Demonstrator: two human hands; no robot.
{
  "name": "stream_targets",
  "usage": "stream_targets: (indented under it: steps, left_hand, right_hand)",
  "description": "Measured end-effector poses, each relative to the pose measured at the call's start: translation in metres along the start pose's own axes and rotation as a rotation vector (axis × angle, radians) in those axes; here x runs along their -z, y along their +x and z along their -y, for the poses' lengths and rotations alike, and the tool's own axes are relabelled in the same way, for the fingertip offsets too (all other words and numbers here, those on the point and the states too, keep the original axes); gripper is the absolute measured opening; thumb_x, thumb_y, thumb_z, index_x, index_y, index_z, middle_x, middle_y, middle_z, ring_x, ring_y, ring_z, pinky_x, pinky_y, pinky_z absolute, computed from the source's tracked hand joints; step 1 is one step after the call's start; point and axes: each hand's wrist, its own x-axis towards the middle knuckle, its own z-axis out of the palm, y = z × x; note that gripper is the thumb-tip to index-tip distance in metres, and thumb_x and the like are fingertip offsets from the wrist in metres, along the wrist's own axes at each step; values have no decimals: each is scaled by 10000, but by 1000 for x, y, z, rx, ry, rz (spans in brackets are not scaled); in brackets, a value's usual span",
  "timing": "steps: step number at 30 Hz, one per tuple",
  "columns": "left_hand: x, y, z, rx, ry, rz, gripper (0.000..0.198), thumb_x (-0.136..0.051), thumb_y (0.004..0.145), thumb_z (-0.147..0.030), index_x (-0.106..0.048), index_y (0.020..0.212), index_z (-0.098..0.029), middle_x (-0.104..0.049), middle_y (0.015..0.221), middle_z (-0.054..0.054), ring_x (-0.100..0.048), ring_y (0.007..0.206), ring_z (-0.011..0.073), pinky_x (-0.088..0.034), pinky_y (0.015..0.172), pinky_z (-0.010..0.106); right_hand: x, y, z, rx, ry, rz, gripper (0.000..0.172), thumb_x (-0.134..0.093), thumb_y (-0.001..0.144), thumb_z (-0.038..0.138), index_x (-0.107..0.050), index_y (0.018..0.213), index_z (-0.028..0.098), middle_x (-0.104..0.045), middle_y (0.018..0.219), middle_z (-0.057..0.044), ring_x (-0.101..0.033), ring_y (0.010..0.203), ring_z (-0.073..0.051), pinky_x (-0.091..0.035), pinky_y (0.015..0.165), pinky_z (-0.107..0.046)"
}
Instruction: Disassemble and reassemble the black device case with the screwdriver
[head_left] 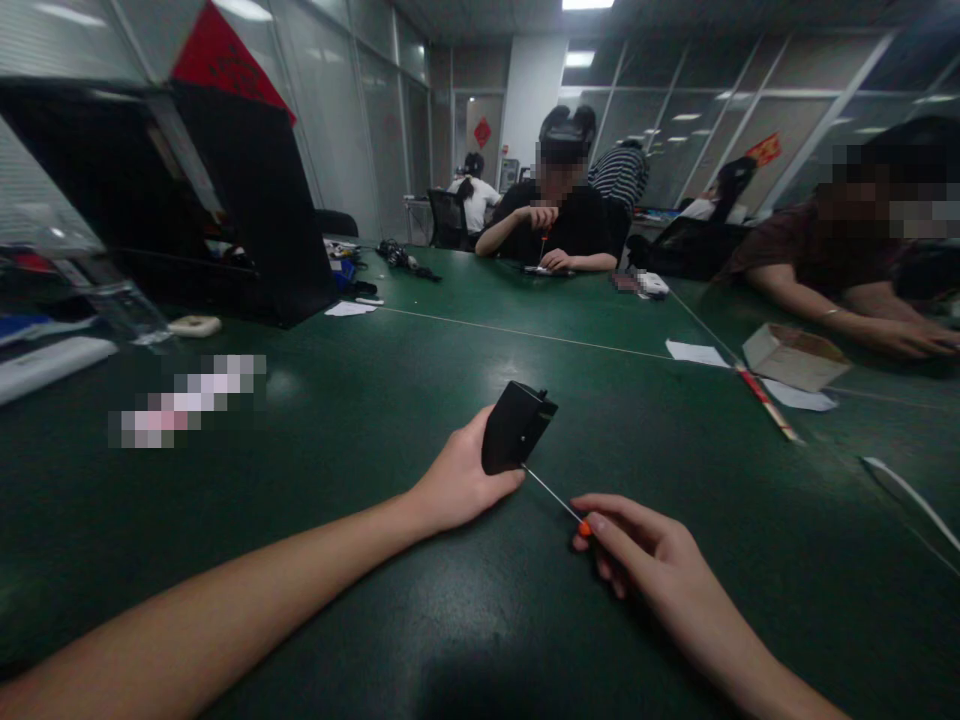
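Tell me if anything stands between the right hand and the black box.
Nothing visible blocks the way. Only the screwdriver held by the right hand spans the gap, its tip at or near the lower corner of the black box. The left hand grips the box, its thumb close to the tip.

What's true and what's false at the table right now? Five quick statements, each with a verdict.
1. The left hand holds a black case. True.
2. The right hand holds pliers. False: it holds an orange-handled screwdriver.
3. The screwdriver points toward the black case. True.
4. The tabletop is white. False: it is green.
5. The pale box stands to the left of the black case in the picture. False: it stands to the right.
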Motion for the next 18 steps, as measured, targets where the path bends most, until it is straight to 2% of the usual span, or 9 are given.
stream_targets:
  steps: [2, 4, 7, 12, 18]
  left_hand:
    - [0, 0, 0, 6, 7, -7, 564, -707, 723, -163, -503, 1248, -141, -623, 1048, 63, -576, 928, 211, -465, 839, 342]
    - [-1, 0, -1, 11, 7, -9, 553, -703, 725, -164, -505, 1241, -142, -622, 1032, 58, -576, 918, 208, -465, 829, 335]
    - [0, 0, -2, 13, 8, -7, 562, -704, 728, -168, -501, 1252, -149, -619, 1057, 57, -580, 933, 209, -464, 835, 331]
    - [0, -1, -2, 32, -6, -6, 555, -703, 730, -166, -502, 1246, -147, -624, 1061, 63, -587, 951, 219, -467, 848, 341]
    - [-1, 0, 0, 36, -38, -31, 537, -712, 729, -177, -510, 1226, -153, -632, 1071, 68, -595, 955, 226, -475, 852, 351]
  right_hand:
    - [-1, -1, -3, -10, 15, -5, 555, -677, 751, 581, -636, 1123, 172, -677, 864, -47, -570, 510, -126, -435, 433, -254]
    - [-1, -1, -5, -26, -7, -23, 582, -684, 741, 596, -618, 1149, 187, -670, 912, -46, -526, 435, -96, -394, 375, -241]
    - [1, -1, -4, -34, -18, -35, 554, -683, 753, 578, -640, 1128, 173, -690, 861, -49, -448, 412, -67, -306, 345, -204]
    - [5, 2, -3, -10, 91, -28, 446, -669, 803, 511, -691, 1021, 122, -712, 706, -72, -449, 460, -73, -290, 396, -176]
    - [5, 0, -11, 15, 256, -99, 462, -725, 790, 475, -667, 1107, 145, -734, 826, -87, -484, 402, -66, -298, 343, -172]
